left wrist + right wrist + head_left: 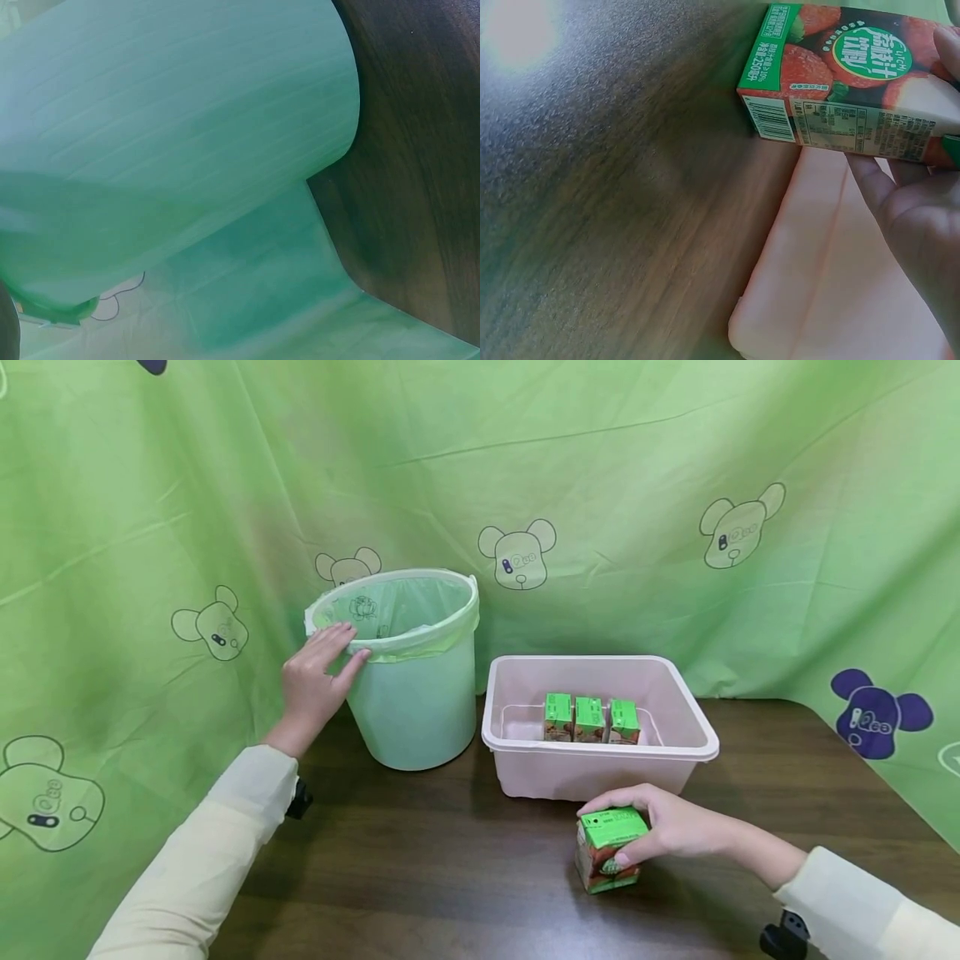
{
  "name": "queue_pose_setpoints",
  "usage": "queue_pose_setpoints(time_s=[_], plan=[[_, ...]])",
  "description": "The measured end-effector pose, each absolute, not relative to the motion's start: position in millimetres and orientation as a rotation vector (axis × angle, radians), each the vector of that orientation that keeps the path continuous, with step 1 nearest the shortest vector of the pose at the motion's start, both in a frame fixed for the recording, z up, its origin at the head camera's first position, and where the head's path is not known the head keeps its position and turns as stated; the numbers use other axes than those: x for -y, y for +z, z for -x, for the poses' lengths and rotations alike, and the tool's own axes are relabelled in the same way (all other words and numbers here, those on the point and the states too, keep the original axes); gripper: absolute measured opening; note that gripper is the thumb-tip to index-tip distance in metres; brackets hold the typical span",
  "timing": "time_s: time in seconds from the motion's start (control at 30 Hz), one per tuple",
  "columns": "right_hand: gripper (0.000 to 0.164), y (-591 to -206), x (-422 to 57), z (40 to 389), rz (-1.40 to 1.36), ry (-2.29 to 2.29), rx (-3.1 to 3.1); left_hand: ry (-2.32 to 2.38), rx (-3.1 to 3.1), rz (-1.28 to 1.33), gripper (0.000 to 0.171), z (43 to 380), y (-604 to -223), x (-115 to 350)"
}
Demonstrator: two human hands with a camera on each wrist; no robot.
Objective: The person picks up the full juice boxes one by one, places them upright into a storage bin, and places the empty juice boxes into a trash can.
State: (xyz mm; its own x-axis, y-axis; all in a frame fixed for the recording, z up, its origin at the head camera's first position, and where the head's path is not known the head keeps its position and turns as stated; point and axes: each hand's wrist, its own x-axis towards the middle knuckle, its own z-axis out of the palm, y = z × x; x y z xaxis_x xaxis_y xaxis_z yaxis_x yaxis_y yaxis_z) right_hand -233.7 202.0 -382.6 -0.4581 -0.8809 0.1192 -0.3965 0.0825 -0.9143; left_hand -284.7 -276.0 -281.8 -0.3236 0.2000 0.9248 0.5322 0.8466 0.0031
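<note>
In the head view my right hand point(675, 827) grips a green-topped lychee juice carton point(611, 852), upright, in front of a pink tub. The thumb presses its near side. Whether the carton's base touches the table cannot be told. The right wrist view shows the carton point(840, 82) side-on, with lychees printed on it. At the left, my left hand point(315, 685) rests on the rim of a pale green trash bin point(412, 714), fingers fairly straight over the edge, thumb outside. That bin's wall point(187, 112) fills most of the left wrist view.
The pink tub point(592, 774) stands right of the bin, with three similar juice cartons point(589, 718) in a row inside. A thin green liner bag point(420, 602) lines the bin. Behind the dark wooden table point(420, 860) hangs a green curtain point(600, 460) with bear prints.
</note>
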Motion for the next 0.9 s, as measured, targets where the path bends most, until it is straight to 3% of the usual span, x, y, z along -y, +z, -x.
queue_pose_setpoints(time_s=[0.9], plan=[[0.055,-296,-179,237,1.363,-1.445,-1.96,-0.398,1.9,0.551,0.039,283,-280,275]])
